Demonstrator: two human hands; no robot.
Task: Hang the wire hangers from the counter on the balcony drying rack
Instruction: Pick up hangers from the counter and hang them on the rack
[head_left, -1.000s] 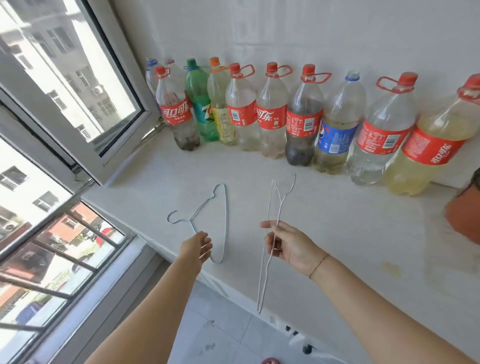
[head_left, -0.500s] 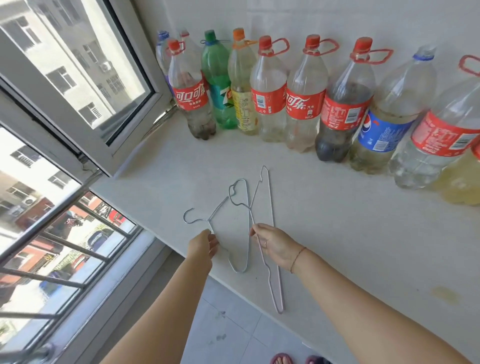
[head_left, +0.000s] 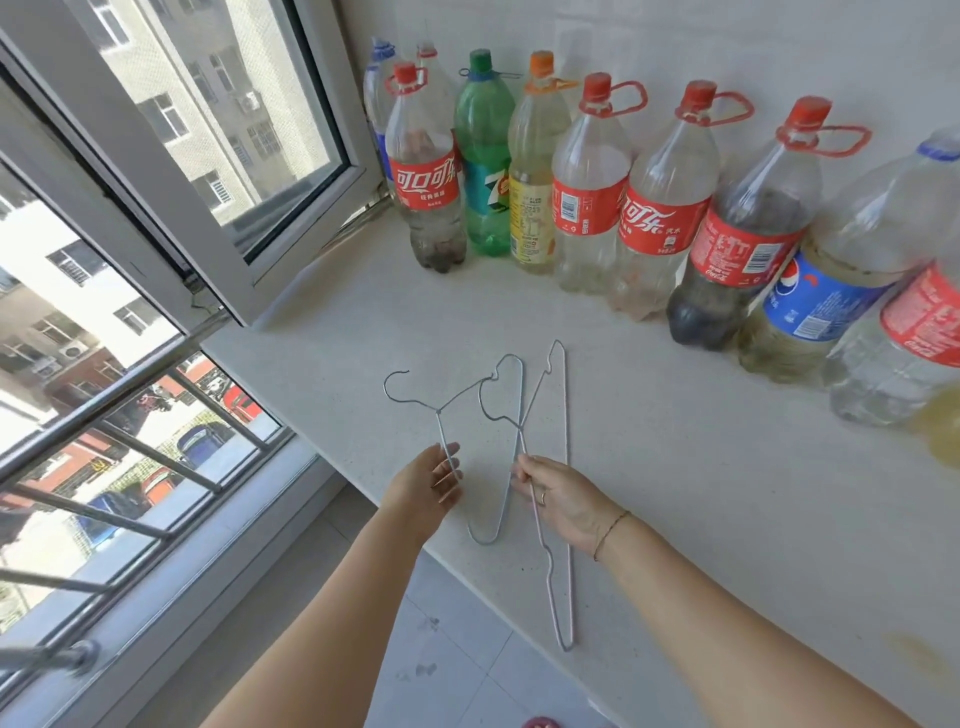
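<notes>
With your left hand (head_left: 423, 491) gripping the left hanger (head_left: 439, 411) and your right hand (head_left: 563, 501) pinching the right hanger (head_left: 566, 457) just inside the counter (head_left: 675, 519) edge, lift them apart so the overlapping hooks (head_left: 481, 400) farther in do not snag, staying short of the bottles (head_left: 587, 208) at the counter's back.

Both forearms (head_left: 322, 623) are bare; a slim ring (head_left: 542, 498) sits on one finger of the right hand (head_left: 563, 506), a thin bracelet (head_left: 610, 532) circling its wrist.

Plastic bottles (head_left: 587, 197) line up from twelve to three o'clock; an open window (head_left: 223, 104) at ten; tiled floor (head_left: 452, 649) at six.
</notes>
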